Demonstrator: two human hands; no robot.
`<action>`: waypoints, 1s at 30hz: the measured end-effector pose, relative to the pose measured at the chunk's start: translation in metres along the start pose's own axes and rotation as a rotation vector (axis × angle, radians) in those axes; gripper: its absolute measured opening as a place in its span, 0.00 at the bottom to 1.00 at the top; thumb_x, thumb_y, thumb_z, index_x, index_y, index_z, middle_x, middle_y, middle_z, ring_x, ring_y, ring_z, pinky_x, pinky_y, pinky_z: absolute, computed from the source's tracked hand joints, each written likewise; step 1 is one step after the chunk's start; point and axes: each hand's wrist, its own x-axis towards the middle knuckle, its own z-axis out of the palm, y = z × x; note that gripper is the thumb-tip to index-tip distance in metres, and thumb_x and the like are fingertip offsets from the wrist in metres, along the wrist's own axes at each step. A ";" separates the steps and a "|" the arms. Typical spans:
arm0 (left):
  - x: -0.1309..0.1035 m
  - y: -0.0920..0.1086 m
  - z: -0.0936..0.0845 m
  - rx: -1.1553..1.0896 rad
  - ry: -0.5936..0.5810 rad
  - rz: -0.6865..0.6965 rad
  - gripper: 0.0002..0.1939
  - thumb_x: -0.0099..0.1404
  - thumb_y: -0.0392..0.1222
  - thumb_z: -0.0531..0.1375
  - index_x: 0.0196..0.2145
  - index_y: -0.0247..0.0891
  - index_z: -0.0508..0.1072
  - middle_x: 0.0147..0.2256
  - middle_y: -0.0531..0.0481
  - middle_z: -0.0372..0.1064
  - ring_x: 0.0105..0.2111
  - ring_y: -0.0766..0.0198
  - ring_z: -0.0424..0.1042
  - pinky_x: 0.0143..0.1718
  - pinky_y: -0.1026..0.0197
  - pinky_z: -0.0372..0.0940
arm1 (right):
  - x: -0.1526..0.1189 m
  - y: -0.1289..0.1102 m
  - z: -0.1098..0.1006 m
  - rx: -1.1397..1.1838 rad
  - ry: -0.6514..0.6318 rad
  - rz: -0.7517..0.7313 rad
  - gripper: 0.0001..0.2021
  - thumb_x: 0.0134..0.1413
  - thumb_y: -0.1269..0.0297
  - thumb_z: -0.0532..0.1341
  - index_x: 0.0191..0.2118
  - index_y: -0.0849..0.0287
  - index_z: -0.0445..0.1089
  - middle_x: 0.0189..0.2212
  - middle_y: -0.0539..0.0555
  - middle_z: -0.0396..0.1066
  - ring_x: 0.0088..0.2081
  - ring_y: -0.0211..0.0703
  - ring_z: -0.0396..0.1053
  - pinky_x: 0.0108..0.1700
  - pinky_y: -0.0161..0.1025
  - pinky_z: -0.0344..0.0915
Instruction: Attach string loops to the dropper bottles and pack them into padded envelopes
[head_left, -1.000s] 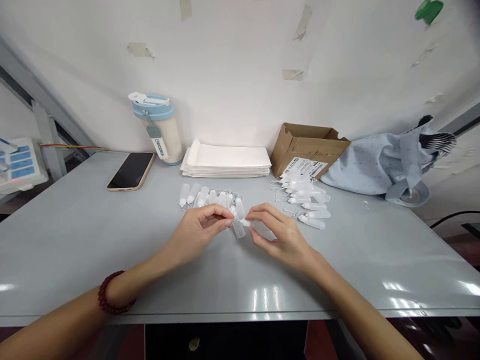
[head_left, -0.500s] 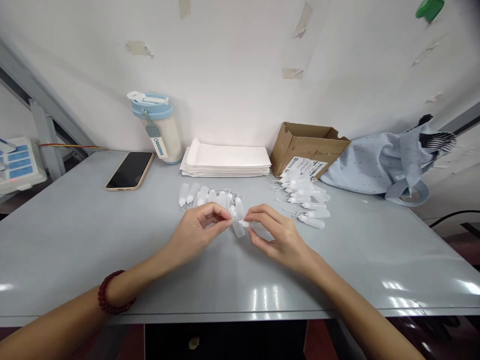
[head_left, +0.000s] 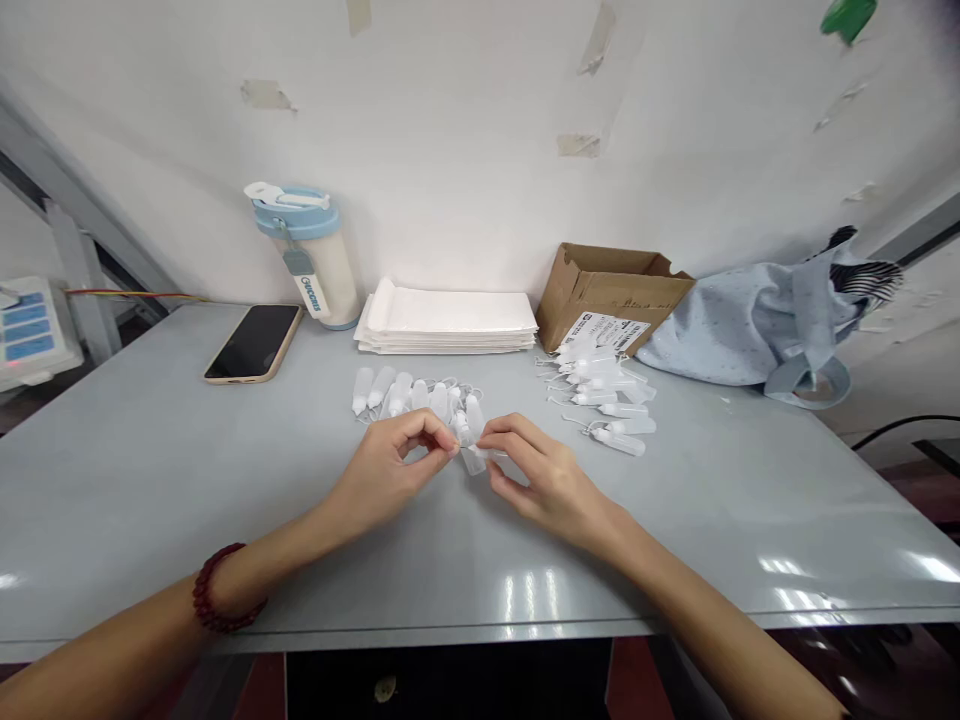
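Translucent bottle [head_left: 484, 453], mid-frame, pinched by right hand [head_left: 547, 478]; left hand [head_left: 401, 458] pinched closed — contents unclear; slack grip might drop it.

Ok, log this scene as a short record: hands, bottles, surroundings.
Left hand: thumb and forefinger pinched together; contents too small to tell
Right hand: holds a small translucent white plastic bottle, partly hidden
Bottles: one group beyond the hands, another group before the open brown cardboard box
Behind: stack of flat white packets
Left side: black-screened phone, cream tumbler with light-blue lid
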 end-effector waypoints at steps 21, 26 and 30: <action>0.002 0.006 -0.001 -0.062 -0.043 -0.046 0.08 0.61 0.40 0.60 0.38 0.37 0.66 0.34 0.52 0.68 0.36 0.66 0.69 0.41 0.62 0.66 | 0.003 -0.002 -0.003 0.043 0.039 -0.020 0.12 0.55 0.78 0.52 0.44 0.60 0.64 0.39 0.58 0.66 0.40 0.42 0.68 0.39 0.38 0.69; 0.004 0.008 -0.006 -0.059 -0.114 -0.094 0.12 0.60 0.43 0.61 0.40 0.37 0.68 0.34 0.51 0.70 0.36 0.64 0.71 0.42 0.61 0.67 | 0.005 0.000 -0.007 0.018 0.065 -0.027 0.11 0.55 0.78 0.53 0.43 0.62 0.65 0.39 0.59 0.67 0.40 0.42 0.68 0.39 0.39 0.69; 0.003 0.011 -0.005 -0.045 -0.166 -0.151 0.11 0.62 0.47 0.59 0.35 0.36 0.71 0.32 0.51 0.71 0.34 0.64 0.71 0.39 0.62 0.68 | 0.005 -0.001 -0.005 0.005 0.057 -0.041 0.11 0.55 0.79 0.52 0.43 0.62 0.65 0.39 0.59 0.67 0.39 0.42 0.68 0.38 0.39 0.69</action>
